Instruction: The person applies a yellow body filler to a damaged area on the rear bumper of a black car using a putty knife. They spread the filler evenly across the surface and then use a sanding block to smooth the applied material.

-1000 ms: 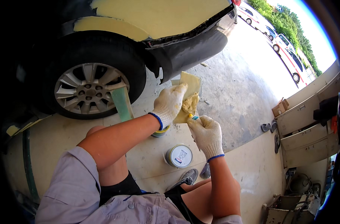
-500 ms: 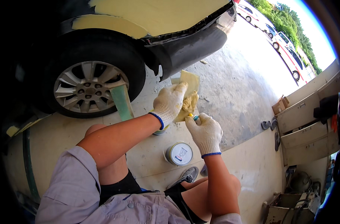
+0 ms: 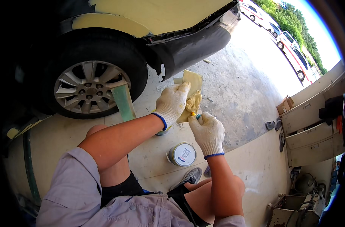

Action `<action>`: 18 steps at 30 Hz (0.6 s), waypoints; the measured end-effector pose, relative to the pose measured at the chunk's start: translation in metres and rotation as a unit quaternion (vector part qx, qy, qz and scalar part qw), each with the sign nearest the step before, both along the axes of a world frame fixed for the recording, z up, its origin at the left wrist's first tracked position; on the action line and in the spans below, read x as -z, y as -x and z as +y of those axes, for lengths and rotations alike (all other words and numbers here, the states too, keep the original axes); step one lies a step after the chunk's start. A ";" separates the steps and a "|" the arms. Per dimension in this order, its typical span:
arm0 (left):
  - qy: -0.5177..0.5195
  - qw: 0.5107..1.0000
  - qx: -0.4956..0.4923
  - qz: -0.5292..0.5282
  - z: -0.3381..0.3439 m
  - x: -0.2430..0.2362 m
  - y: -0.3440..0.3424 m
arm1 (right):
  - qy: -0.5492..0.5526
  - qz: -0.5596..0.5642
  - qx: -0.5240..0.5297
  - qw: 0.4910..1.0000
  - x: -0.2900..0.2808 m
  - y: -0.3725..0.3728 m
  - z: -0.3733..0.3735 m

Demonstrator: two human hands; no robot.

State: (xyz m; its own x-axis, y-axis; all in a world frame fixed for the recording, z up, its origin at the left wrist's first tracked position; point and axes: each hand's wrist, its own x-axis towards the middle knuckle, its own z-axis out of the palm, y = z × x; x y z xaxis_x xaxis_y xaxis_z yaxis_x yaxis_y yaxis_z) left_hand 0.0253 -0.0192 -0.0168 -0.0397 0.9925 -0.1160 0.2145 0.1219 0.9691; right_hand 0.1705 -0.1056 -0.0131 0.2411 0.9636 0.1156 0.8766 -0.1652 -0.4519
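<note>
My left hand [image 3: 171, 101], in a white knit glove with a blue cuff, grips a flat pale-yellow board [image 3: 193, 78]. A lump of creamy yellow putty [image 3: 194, 102] lies on the board. Just below the lump, my gloved right hand [image 3: 208, 132] pinches a small tube [image 3: 198, 116] that shows blue-green between thumb and fingers. Yellow-orange paste [image 3: 193, 114] shows at the tube's tip, by the board's lower edge. Most of the tube is hidden in the glove.
A lidded can [image 3: 184, 155] stands on the floor by my shoe; another can [image 3: 163, 132] is partly behind my left wrist. A green strip [image 3: 123, 104] leans at the car wheel [image 3: 90, 90], below a yellow-filled body panel [image 3: 161, 15]. Cabinets [image 3: 308, 143] stand right.
The tube tip has shifted slightly up against the board, and the paste there looks more orange. My left hand and the board have hardly moved.
</note>
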 end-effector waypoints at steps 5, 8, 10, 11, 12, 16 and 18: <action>-0.014 1.000 -0.002 0.001 0.003 0.004 0.000 | -0.023 0.009 -0.018 1.000 -0.002 0.001 -0.003; -0.030 1.000 0.006 0.006 0.004 0.007 0.000 | -0.020 0.008 -0.023 1.000 -0.001 0.000 -0.002; -0.037 0.999 0.008 0.006 0.003 0.008 -0.001 | -0.005 0.016 -0.020 1.000 -0.002 0.000 -0.001; -0.037 0.999 0.009 0.004 0.001 0.005 -0.001 | 0.013 0.023 -0.023 0.999 -0.002 -0.001 -0.001; -0.038 0.999 0.011 0.003 0.000 0.003 -0.001 | 0.031 0.031 -0.026 0.999 -0.004 -0.002 0.000; -0.052 0.998 0.036 0.017 -0.004 0.000 0.002 | 0.166 -0.003 -0.063 0.984 -0.014 -0.007 -0.002; -0.054 0.997 0.056 0.009 0.008 0.002 0.005 | 0.193 -0.007 -0.063 0.979 -0.009 -0.007 -0.003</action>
